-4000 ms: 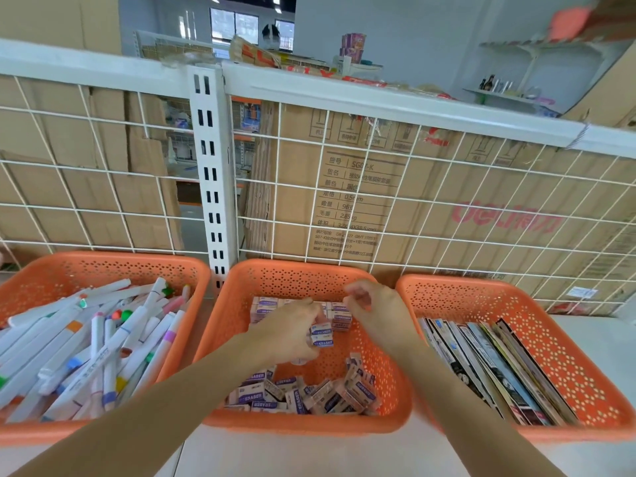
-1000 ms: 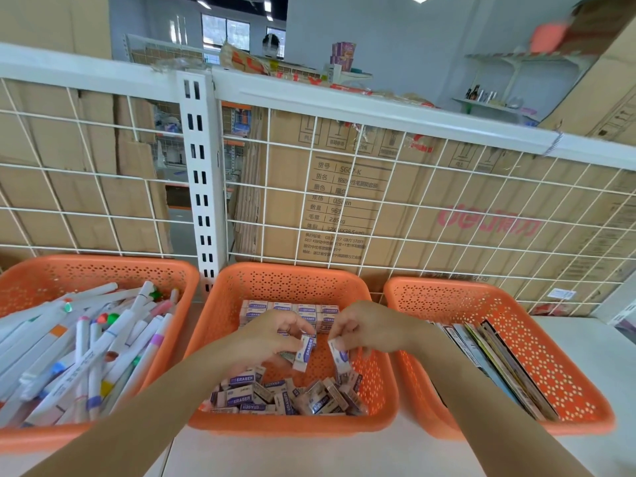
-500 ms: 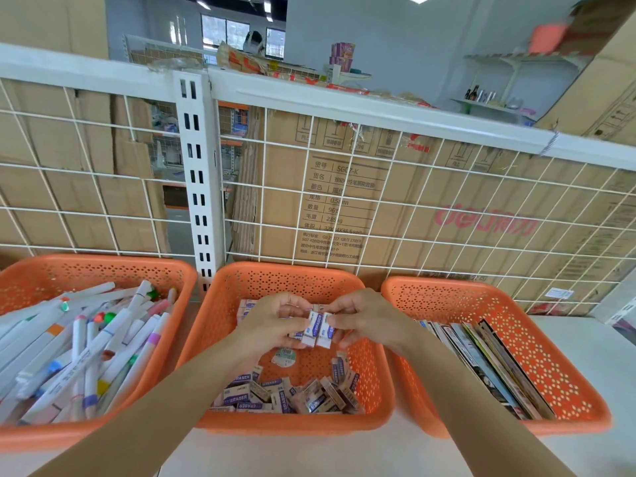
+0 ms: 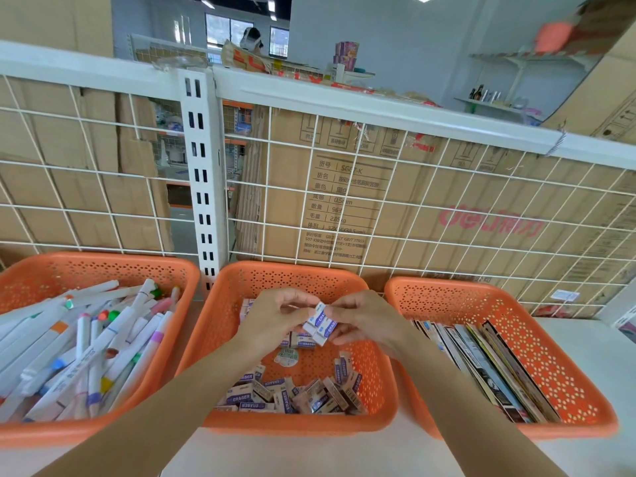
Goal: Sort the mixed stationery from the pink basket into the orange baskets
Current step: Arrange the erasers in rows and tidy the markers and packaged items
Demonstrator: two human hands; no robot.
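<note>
**A:** ok so where are your hands right now?

**B:** Both are up over the middle orange basket (image 4: pixel 292 425). Your left hand (image 4: pixel 275 318) and right hand (image 4: pixel 366 321) are fingertip to fingertip, each pinching the same little bunch of held erasers (image 4: pixel 321 326). I count at least two, packed side by side and tilted, clear of the basket floor.

**A:** any different from a second ago?

**B:** Yep. A second back you had one eraser in each hand with a gap between them. Half a second back they'd come together, and now they're pressed tight. Four seconds back your hands were deeper in the basket, at the stacked row (image 4: pixel 246 306) along the far wall. That row is mostly hidden behind your left hand now.

**A:** and the rest?

**B:** The loose pile (image 4: pixel 296 394) of erasers at the near end of that basket looks unchanged. There's a round sticker (image 4: pixel 286 357) on the basket floor under your hands. The left orange basket (image 4: pixel 69 432) is full of markers (image 4: pixel 99 346), and the right orange basket (image 4: pixel 568 428) has booklets (image 4: pixel 488 366) stood on edge. All three baskets sit in a row on the white bench (image 4: pixel 309 456), up against the wire grid (image 4: pixel 378 201).
</note>
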